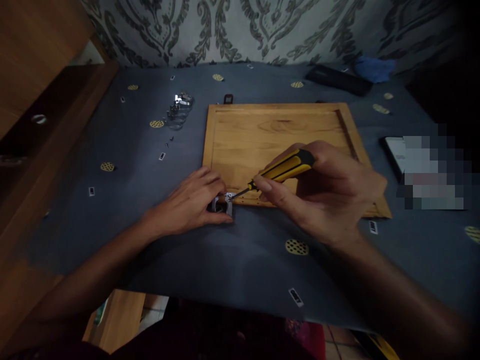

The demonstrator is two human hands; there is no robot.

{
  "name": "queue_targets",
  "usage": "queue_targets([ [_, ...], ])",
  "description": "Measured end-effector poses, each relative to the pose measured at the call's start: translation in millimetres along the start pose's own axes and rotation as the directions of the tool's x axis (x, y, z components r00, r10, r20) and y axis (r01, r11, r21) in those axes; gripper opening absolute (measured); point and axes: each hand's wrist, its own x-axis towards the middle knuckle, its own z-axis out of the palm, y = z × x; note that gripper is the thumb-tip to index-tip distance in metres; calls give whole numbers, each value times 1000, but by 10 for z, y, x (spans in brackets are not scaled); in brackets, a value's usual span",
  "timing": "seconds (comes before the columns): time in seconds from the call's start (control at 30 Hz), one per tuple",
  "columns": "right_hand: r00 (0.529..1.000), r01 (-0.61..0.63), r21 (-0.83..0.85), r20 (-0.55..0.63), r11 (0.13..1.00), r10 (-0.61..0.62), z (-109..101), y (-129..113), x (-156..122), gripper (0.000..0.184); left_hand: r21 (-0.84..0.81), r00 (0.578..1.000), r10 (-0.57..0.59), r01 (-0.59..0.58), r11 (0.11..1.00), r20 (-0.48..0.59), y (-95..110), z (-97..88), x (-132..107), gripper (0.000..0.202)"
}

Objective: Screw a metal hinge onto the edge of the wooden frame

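Observation:
A wooden cabinet door panel [255, 135] with a raised frame lies flat on the dark blue tablecloth. My left hand [193, 202] is closed on a metal hinge [229, 199] at the panel's near left edge, thumb and fingers on either side of it. My right hand [333, 187] is wrapped around a yellow and black screwdriver [285, 169], which slants down to the left. Its tip meets the hinge, though the screw head is too small to make out. Part of the hinge is hidden by my left fingers.
Loose metal hardware [180, 110] lies in a pile beyond my left hand, with small screws [171, 138] nearby. A black case [339, 80] and blue cloth [375, 69] rest at the back right. Wooden furniture [37, 65] borders the left side.

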Motion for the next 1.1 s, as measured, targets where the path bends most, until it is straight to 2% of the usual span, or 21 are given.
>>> queue_targets([
  [0.2,996,90,21,2,996,-90,33,73,4,35,14,1000,-1,1,1000,10,14,-14,9,42],
  [0.7,996,58,30,71,998,-60,30,70,-26,30,20,1000,17,-16,1000,-19,-7,14,5,39],
  [0.83,993,-16,107,117,994,4,35,54,-32,24,19,1000,14,-14,1000,-18,-13,15,3,39],
  [0.93,991,-41,154,136,987,20,37,51,-36,26,15,1000,18,-18,1000,-20,-13,15,-1,38],
  [1.1,991,47,31,128,998,-50,28,61,-18,20,15,1000,11,-11,1000,-8,-12,13,1,40],
])
